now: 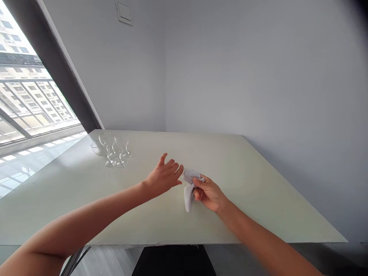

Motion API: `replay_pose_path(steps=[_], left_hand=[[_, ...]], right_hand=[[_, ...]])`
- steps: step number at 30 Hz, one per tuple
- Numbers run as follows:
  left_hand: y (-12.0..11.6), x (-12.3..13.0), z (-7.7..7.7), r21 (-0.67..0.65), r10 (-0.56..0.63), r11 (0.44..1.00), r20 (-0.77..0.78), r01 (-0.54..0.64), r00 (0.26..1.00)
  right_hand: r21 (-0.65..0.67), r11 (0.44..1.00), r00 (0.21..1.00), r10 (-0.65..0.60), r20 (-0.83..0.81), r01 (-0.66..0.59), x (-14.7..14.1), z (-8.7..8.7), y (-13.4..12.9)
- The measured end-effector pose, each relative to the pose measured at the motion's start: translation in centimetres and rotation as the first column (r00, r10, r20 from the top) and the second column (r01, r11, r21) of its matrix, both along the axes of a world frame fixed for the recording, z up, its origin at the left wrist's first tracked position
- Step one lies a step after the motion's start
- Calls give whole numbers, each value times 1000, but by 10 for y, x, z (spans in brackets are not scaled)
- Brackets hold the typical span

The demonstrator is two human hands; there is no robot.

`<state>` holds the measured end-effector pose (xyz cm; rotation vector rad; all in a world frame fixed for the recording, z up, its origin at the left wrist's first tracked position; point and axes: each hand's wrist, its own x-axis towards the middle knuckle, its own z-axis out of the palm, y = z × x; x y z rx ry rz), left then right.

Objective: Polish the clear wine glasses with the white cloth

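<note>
My right hand (207,191) pinches a white cloth (188,195) over the middle of the table, with one end of the cloth hanging down. Part of a clear object, perhaps glass, seems to show at the top of the cloth, too faint to make out. Just left of the cloth is my left hand (166,175), its fingers bent and spread, with nothing seen in them. Several clear stemmed glasses (110,150) stand upright in a cluster at the far left of the table.
The pale table (258,207) meets grey walls behind and at the right. A window (31,84) is at the left. Below the near edge shows a black seat (174,262). A switch plate (124,12) is on the wall.
</note>
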<state>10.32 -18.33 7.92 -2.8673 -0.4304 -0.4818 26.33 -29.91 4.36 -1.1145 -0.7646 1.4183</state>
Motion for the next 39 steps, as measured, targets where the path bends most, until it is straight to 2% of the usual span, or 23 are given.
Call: replay_pose_path(steps=[1, 3, 5, 6, 8, 9, 10, 11, 12, 14, 16, 17, 18, 20, 22, 24, 25, 28, 30, 31, 34, 37, 39], left_hand=[[-2, 0, -4, 70, -14, 997, 18, 13, 1000], [1, -2, -7, 59, -35, 998, 33, 33, 999], [8, -5, -4, -121, -55, 991, -9, 54, 998], [12, -7, 0, -261, -88, 963, -72, 66, 994], [17, -9, 7, -537, -208, 841, -222, 58, 952], [17, -9, 9, -617, -260, 786, -272, 40, 926], [15, -9, 10, -635, -268, 772, -290, 25, 919], [12, -8, 10, -591, -228, 807, -274, 23, 934], [8, -7, 8, -487, -158, 873, -226, 29, 961], [-1, -5, 2, -195, -51, 980, -86, 33, 995], [-5, -4, -4, 24, -56, 998, -6, 57, 998], [-5, -4, -6, 74, -80, 994, 4, 80, 997], [-4, -4, -7, 89, -99, 991, 13, 97, 995], [0, -5, -6, 25, -128, 992, 34, 127, 991], [4, -6, -2, -148, -142, 978, 35, 145, 989], [6, -6, 2, -416, -145, 900, -14, 126, 989], [5, -6, 4, -568, -159, 817, -57, 99, 986], [4, -4, 6, -901, -230, 434, -137, -24, 964], [5, -3, 4, -973, -231, 219, -123, -71, 965], [5, -3, 1, -986, -202, 149, -106, -76, 974], [7, -1, -8, -999, -80, 38, -41, -38, 996], [9, 2, -16, -1000, 15, 0, -5, -5, 1000], [10, 5, -21, -1000, 63, -11, -17, -17, 998]], right_hand=[[-15, 1000, 997, -18, -74, 17, -2, 2, 0], [8, 1000, 997, 21, -73, -20, -5, 7, -4], [69, 989, 985, 119, 122, -128, -6, 11, -10], [91, 978, 954, 160, 254, -188, -5, 12, -13], [106, 959, 869, 189, 457, -263, -2, 9, -16], [103, 957, 846, 188, 498, -273, 0, 6, -15], [95, 960, 850, 184, 493, -263, 1, 3, -14], [85, 969, 880, 173, 442, -232, 2, 0, -12], [71, 981, 926, 144, 349, -179, 2, -3, -9], [24, 999, 995, 42, 91, -44, 1, -6, -5], [-7, 999, 993, -38, -113, 38, -3, -5, -5], [2, 999, 989, -32, -146, 33, -5, -2, -7], [27, 1000, 993, 11, -119, -8, -6, 0, -10], [100, 987, 987, 118, 106, -129, -5, 5, -15], [171, 955, 875, 138, 465, -241, 1, 7, -18], [249, 898, 651, 53, 757, -362, 14, 7, -17], [277, 857, 534, -3, 845, -434, 22, 7, -15], [283, 758, 271, -145, 951, -588, 46, 8, -6], [274, 766, 157, -225, 962, -582, 59, 8, -1], [283, 782, 124, -259, 958, -555, 65, 8, 0], [401, 826, 126, -384, 915, -395, 77, 7, -2], [563, 809, 157, -542, 826, -170, 81, 10, -9], [610, 784, 88, -604, 793, -117, 76, 18, -15]])
